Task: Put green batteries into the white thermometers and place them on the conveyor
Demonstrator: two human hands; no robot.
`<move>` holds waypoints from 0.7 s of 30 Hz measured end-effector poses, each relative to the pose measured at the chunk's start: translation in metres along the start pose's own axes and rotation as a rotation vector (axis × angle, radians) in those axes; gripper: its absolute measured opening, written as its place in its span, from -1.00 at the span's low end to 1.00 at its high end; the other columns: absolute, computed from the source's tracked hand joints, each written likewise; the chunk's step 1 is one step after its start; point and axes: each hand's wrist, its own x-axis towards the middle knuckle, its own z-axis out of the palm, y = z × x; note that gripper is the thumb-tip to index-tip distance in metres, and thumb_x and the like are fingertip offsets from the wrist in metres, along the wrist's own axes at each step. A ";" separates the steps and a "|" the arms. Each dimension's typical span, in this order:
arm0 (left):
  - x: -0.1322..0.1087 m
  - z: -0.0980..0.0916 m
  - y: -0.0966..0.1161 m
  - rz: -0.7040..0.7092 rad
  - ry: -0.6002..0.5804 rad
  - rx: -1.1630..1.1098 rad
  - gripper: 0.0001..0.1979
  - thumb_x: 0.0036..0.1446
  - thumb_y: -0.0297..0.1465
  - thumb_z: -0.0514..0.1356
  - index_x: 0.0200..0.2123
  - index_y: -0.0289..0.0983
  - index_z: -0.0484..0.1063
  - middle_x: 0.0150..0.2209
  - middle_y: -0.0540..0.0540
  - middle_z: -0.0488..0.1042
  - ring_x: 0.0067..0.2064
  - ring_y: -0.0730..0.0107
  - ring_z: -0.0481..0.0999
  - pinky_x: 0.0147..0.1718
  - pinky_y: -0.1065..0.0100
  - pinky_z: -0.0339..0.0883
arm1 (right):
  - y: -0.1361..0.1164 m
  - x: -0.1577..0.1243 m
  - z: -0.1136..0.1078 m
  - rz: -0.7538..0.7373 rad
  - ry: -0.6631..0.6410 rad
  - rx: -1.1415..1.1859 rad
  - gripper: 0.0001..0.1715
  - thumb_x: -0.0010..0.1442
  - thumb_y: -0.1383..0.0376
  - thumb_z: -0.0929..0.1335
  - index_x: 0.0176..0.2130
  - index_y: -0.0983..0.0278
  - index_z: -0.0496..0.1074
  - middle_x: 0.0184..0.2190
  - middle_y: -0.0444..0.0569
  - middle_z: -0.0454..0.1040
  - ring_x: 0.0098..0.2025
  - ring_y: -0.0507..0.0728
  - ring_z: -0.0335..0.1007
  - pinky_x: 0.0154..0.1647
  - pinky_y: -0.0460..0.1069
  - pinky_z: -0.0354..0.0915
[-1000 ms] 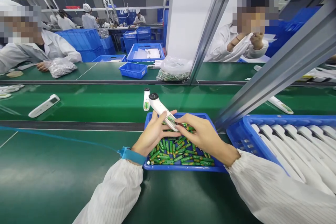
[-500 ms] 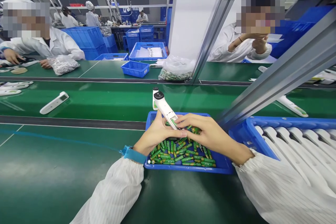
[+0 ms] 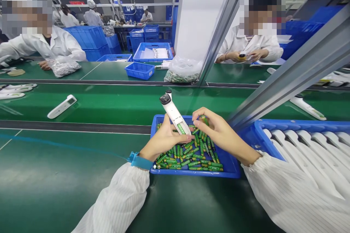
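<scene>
My left hand [image 3: 161,140] is closed around a white handheld thermometer [image 3: 172,111] with a black head, tilted up to the left. Its battery compartment faces me without a cover, and green shows inside it. My right hand [image 3: 217,131] is just to the right, apart from the thermometer, thumb and fingers curled. A green battery [image 3: 202,118] appears between them, partly hidden. Below both hands is a blue tray [image 3: 232,169] of loose green batteries [image 3: 188,156]. Another thermometer [image 3: 168,92] stands behind the held one, mostly covered.
At right, a blue bin [image 3: 259,131] holds several white casings [image 3: 308,153]. One thermometer [image 3: 62,107] lies on the green belt [image 3: 123,105] at left. A metal post [image 3: 273,83] slants across the right side. Co-workers [image 3: 248,43] sit opposite; a blue wrist strap [image 3: 139,161] trails a cord leftward.
My right hand has drawn back from the thermometer, up and to the right, uncovering its battery compartment. My left hand keeps its hold. The thermometer on the belt has shifted slightly right.
</scene>
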 end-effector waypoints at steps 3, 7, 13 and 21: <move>0.002 -0.002 -0.003 0.011 -0.028 -0.008 -0.17 0.00 -0.48 0.40 0.20 -0.18 -0.04 -0.14 -0.24 0.57 -0.16 0.11 0.64 0.01 -0.07 0.45 | 0.004 0.003 0.000 0.006 0.008 -0.036 -0.69 0.38 0.10 0.22 -0.24 0.22 0.42 -0.27 -0.04 0.47 -0.20 0.16 0.41 -0.14 0.03 0.33; 0.005 -0.003 -0.004 0.023 -0.006 -0.033 -0.12 -0.06 -0.51 0.43 0.20 -0.12 -0.04 -0.12 -0.19 0.55 -0.20 0.15 0.65 -0.02 -0.09 0.47 | -0.002 0.001 0.001 -0.053 0.025 -0.147 -0.67 0.37 0.11 0.23 -0.18 0.20 0.50 -0.24 -0.01 0.43 -0.26 0.13 0.38 -0.22 0.01 0.31; 0.002 -0.001 0.002 0.021 -0.019 -0.117 -0.15 -0.02 -0.54 0.38 0.25 -0.08 0.03 -0.10 -0.10 0.53 -0.11 0.26 0.61 0.03 0.00 0.46 | -0.009 -0.005 0.006 -0.086 -0.067 -0.203 -0.79 0.34 0.16 0.27 -0.18 0.21 0.42 -0.34 -0.05 0.48 -0.42 0.09 0.36 -0.39 -0.03 0.28; 0.000 0.005 0.006 0.042 0.019 0.027 -0.32 0.15 -0.34 0.29 0.29 -0.11 0.08 -0.08 -0.17 0.52 -0.09 0.21 0.57 -0.15 0.12 0.57 | 0.000 -0.007 0.018 -0.082 -0.092 -0.226 -0.85 0.35 0.20 0.28 -0.11 0.20 0.34 -0.42 -0.13 0.42 -0.45 0.07 0.34 -0.41 -0.04 0.27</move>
